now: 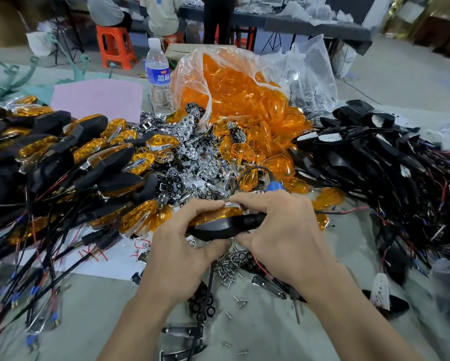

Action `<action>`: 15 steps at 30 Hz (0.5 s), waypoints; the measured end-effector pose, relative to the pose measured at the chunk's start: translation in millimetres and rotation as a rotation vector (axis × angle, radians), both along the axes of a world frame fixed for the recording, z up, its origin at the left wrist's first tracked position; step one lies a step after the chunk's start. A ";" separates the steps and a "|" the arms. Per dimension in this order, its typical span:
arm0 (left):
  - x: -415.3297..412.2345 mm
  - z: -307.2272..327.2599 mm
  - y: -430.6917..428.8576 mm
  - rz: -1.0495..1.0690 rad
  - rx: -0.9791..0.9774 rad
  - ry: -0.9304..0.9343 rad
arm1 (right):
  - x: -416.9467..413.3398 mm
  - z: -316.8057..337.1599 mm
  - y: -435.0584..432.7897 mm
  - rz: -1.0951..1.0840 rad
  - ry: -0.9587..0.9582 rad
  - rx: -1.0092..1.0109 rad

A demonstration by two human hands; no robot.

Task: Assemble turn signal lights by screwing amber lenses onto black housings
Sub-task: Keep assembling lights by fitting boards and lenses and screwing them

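Both my hands hold one turn signal at the middle of the view. Its black housing [213, 229] faces me, and its amber lens [216, 213] with a chrome trim strip lies on the far side. My left hand [182, 246] grips the left end, fingers over the lens, thumb under the housing. My right hand [278, 230] grips the stem end, fingertips on the chrome strip. A black cable with a blue fitting [273, 187] arches just behind my right hand. Loose screws [227, 273] lie below my hands.
Finished lights with wires [70, 162] are heaped on the left. Bare black housings with wires [375, 162] pile on the right. A clear bag of amber lenses [239, 97] and a water bottle [158, 76] stand behind. Chrome reflectors [190, 157] litter the middle. People sit at the far tables.
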State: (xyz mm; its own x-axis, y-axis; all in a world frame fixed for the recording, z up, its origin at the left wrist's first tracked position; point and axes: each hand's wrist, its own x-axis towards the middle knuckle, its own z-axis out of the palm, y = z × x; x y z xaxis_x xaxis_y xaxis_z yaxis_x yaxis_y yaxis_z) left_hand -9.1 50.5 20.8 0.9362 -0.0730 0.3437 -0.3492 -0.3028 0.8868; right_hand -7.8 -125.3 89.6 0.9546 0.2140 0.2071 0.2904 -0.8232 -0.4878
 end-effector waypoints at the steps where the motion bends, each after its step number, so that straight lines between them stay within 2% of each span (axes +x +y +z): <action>1: 1.5 -0.9 1.1 -0.012 -0.036 0.011 | -0.8 0.9 0.5 -0.005 0.000 -0.008; 4: 5.1 -1.9 3.0 -0.061 -0.142 0.061 | 0.4 5.6 0.1 0.006 0.022 -0.042; 8: 7.0 -0.3 3.3 -0.097 -0.158 0.054 | 2.6 6.0 2.4 0.055 0.130 -0.174; 11: 9.0 -2.5 4.7 -0.130 -0.293 0.160 | 6.9 3.5 -4.9 0.080 0.236 -0.004; 13: 9.3 -3.6 1.6 -0.112 -0.524 0.308 | 9.3 2.7 -9.5 0.069 0.327 0.156; 15: 10.3 -3.6 -1.8 -0.148 -0.704 0.379 | 11.1 0.9 -11.0 0.047 0.362 0.237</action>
